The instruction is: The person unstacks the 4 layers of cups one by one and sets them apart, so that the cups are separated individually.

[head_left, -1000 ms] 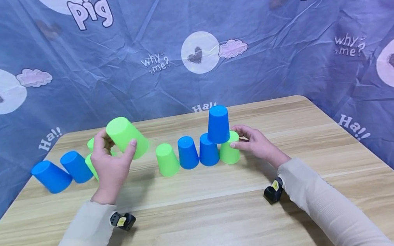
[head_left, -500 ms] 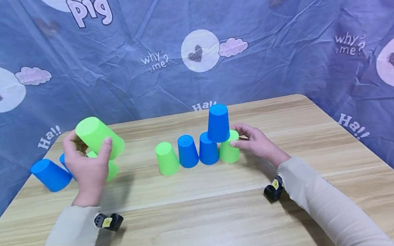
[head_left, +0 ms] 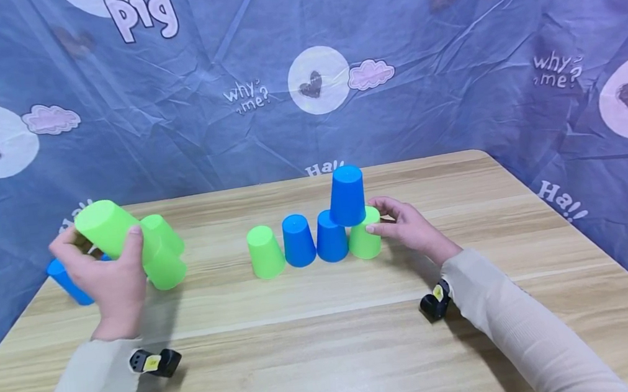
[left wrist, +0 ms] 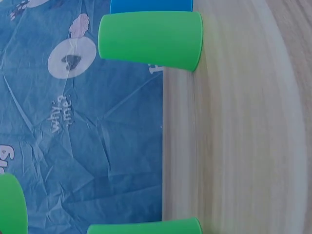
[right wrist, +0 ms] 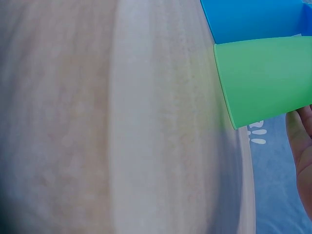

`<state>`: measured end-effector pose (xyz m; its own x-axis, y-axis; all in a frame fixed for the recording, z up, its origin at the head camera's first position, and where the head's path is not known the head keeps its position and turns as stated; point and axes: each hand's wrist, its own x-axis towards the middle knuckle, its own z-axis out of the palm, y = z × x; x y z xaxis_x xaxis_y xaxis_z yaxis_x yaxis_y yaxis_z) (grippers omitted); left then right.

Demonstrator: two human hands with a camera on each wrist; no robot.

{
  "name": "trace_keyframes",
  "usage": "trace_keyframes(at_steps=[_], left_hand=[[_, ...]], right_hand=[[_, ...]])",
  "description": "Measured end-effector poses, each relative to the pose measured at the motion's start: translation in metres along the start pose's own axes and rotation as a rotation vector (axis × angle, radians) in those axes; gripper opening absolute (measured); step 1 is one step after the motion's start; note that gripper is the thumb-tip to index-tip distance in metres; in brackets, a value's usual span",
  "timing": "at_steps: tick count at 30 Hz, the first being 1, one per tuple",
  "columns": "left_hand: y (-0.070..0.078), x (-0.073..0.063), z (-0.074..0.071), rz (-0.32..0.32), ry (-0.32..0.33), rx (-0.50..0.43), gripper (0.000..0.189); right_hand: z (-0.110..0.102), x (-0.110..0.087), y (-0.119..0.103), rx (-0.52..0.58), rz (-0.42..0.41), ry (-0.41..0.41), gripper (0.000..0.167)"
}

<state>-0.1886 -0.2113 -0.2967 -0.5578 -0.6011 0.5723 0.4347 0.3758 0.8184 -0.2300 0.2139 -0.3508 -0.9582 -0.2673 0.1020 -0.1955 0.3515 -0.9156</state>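
My left hand (head_left: 103, 283) grips a tilted green cup (head_left: 105, 230) between thumb and fingers, raised at the left. Just behind and right of it are two more green cups, one nearer (head_left: 167, 271) and one farther (head_left: 161, 229). At the table's middle stands an upside-down row: a green cup (head_left: 265, 253), a blue cup (head_left: 298, 241), a second blue cup (head_left: 332, 244) and, at the right end, a green cup (head_left: 364, 242). Another blue cup (head_left: 347, 196) rests across the last two. My right hand (head_left: 412, 231) holds the right-end green cup from its right side, thumb in front.
Partly behind the left hand, a blue cup (head_left: 66, 283) stands near the table's left edge; a sliver of another blue shows beside it. The wooden table (head_left: 327, 344) ends at a printed blue cloth (head_left: 202, 137).
My left hand has carried its green cup leftward, and now covers much of the blue cups there. The two green cups beside it show more. My right hand and the middle row stay put.
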Motion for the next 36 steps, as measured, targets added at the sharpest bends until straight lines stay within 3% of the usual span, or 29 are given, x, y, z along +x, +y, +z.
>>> trace_keyframes(at_steps=[7,12,17,25,36], left_hand=[[0.003,0.003,-0.007,-0.143,0.115,0.040,0.051],[0.003,0.004,-0.011,-0.232,0.162,0.004,0.048],[-0.005,0.002,-0.017,-0.310,0.151,-0.033,0.049],[-0.021,0.001,-0.027,-0.357,0.138,-0.009,0.049],[-0.030,-0.003,-0.034,-0.481,0.093,0.138,0.053]], right_hand=[[0.000,0.000,0.001,0.002,0.003,0.000,0.047],[0.000,0.001,0.002,-0.005,0.006,-0.003,0.048],[0.000,0.000,0.000,-0.011,0.005,0.007,0.049],[0.000,0.000,0.000,-0.005,0.010,0.006,0.048],[0.000,0.001,0.002,-0.003,-0.006,0.003,0.046]])
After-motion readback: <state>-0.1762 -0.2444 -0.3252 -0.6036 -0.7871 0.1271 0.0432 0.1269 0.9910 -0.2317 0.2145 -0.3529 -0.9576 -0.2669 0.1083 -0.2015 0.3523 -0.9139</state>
